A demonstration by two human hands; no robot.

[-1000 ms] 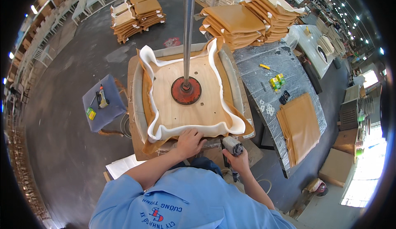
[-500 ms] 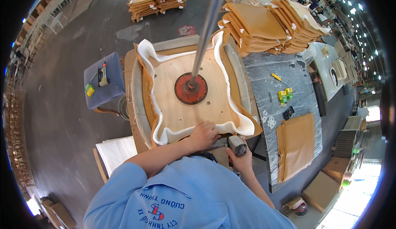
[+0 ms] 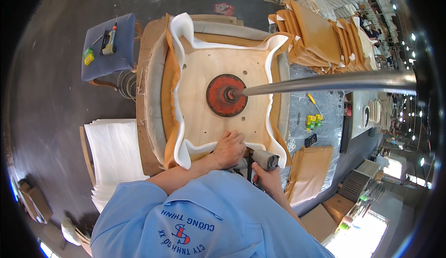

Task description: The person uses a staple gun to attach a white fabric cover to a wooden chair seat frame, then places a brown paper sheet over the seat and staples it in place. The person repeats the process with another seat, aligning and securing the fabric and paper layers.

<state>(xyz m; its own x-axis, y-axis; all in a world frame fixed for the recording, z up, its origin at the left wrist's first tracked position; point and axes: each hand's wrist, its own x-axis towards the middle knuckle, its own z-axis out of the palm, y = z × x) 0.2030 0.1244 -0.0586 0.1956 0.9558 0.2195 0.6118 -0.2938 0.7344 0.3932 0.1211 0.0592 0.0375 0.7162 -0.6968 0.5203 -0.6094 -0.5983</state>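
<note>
A square plywood seat panel (image 3: 195, 84) lies face down, ringed by white foam (image 3: 179, 114) and a tan cover (image 3: 168, 95) whose edges stand up around it. A red round disc (image 3: 214, 95) at the end of a metal rod (image 3: 325, 82) rests on the panel's middle. My left hand (image 3: 229, 149) is closed over the near edge, its fingers curled on the foam and cover. Just right of it, my right hand (image 3: 268, 178) grips a staple gun (image 3: 265, 159), its nose close to that near edge. The nose tip and the exact contact are hidden.
A padded ring (image 3: 155, 118) surrounds the work. Left stands a blue stool (image 3: 104, 63) with another tool and a small box; below it lie white sheets (image 3: 111, 151). Right, a plastic-covered table (image 3: 302, 104) bears small boxes, a yellow cutter (image 3: 311, 98) and tan covers (image 3: 309, 172).
The view has shifted and turned, so the rod now points right instead of up. My left hand stays on the near edge; the staple gun is closer to the edge beside it.
</note>
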